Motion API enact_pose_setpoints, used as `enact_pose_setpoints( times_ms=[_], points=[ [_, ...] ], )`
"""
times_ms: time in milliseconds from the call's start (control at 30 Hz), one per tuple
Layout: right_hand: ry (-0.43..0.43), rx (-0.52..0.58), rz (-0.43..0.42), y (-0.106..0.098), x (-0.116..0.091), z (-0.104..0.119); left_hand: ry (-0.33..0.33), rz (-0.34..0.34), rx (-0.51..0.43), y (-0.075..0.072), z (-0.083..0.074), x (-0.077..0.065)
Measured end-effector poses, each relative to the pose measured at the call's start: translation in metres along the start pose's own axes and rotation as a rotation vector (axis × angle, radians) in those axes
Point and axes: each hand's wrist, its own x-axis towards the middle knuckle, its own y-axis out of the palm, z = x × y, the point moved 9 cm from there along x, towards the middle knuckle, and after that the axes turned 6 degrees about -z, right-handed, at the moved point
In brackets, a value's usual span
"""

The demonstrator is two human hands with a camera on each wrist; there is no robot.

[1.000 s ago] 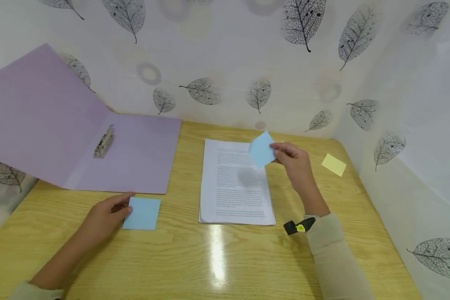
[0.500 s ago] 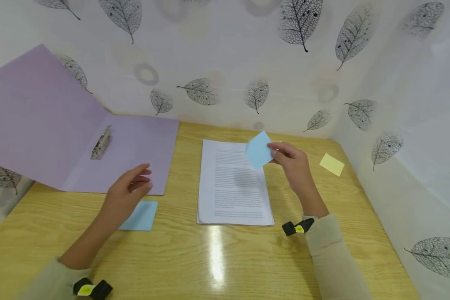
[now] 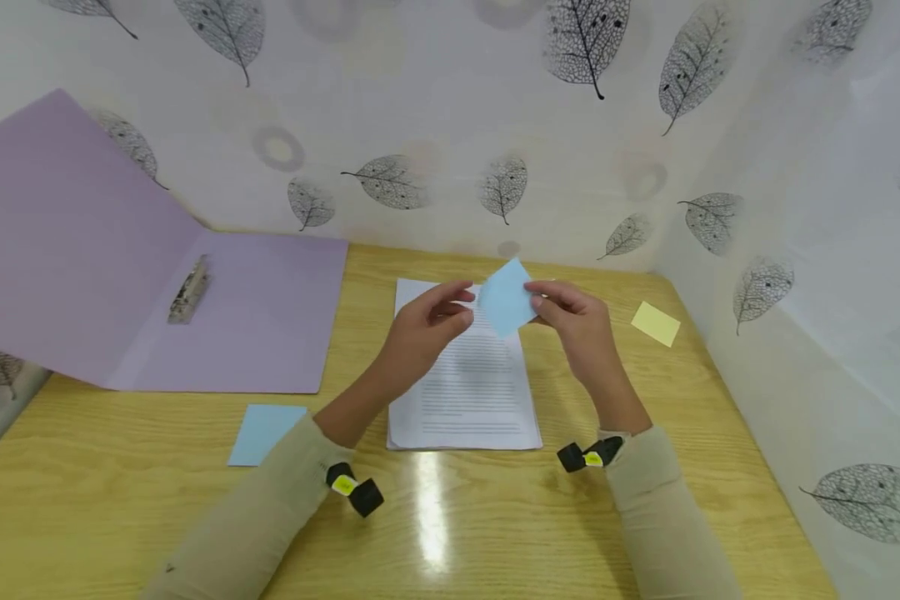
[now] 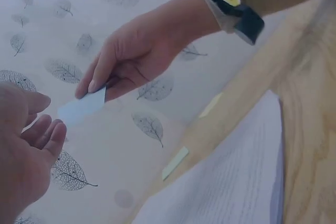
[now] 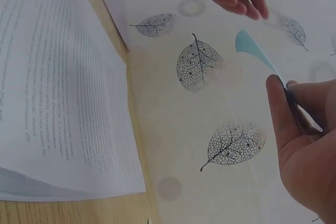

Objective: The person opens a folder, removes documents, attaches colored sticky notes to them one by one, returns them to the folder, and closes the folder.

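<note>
My right hand [image 3: 576, 327] pinches a light blue sticky note [image 3: 506, 300] by one edge, above the upper part of a stack of printed paper [image 3: 465, 408]. In the right wrist view, the note [image 5: 254, 48] bends a little at its free end. My left hand [image 3: 425, 332] is over the stack too, its fingers loosely bent toward the note's other edge. A gap shows between those fingertips and the note in the right wrist view. Another blue sticky note [image 3: 258, 433] lies on the table, partly covered by the left sleeve.
An open lilac folder [image 3: 270, 325] with a metal clip [image 3: 190, 292] stands at the left, its cover leaning up. A yellow sticky note [image 3: 656, 323] lies at the right. Beyond the paper, the left wrist view shows a pale green slip [image 4: 176, 163]. Leaf-patterned walls border the table.
My left hand has left the blue note on the table and moved right and up, close to the held note. The right hand keeps its pinch and has hardly moved.
</note>
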Motion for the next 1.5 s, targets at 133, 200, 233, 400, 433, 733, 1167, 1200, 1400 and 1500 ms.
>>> enact_pose_setpoints(
  times_ms=[133,200,233,400,433,733,1167,1200,1400,1500],
  points=[
    [-0.079,-0.003,0.034,0.01,-0.005,0.009,-0.066,0.02,-0.082,0.015,-0.001,0.012],
    [-0.124,-0.03,0.041,0.015,-0.008,0.015,-0.101,0.022,-0.111,0.018,0.001,0.015],
    [-0.148,-0.05,0.041,0.017,-0.009,0.017,-0.113,0.022,-0.134,0.019,0.003,0.016],
    [-0.281,-0.208,0.037,0.025,-0.017,0.028,-0.142,0.022,-0.287,0.02,0.015,0.022],
    [-0.313,-0.238,0.042,0.028,-0.019,0.029,-0.145,0.018,-0.328,0.02,0.017,0.023],
    [-0.665,-0.43,0.114,0.052,-0.035,0.043,-0.179,-0.043,-0.372,0.019,0.026,0.026],
    [-0.42,-0.371,0.064,0.038,-0.026,0.03,-0.245,-0.097,-0.305,0.01,0.031,0.028],
    [-0.415,-0.382,0.041,0.035,-0.024,0.031,-0.25,-0.095,-0.303,0.01,0.031,0.027],
    [-0.376,-0.499,-0.066,0.022,-0.017,0.028,-0.293,-0.09,-0.296,0.011,0.035,0.025],
    [-0.312,-0.53,-0.069,0.018,-0.013,0.021,-0.305,-0.088,-0.295,0.01,0.04,0.024]
  ],
)
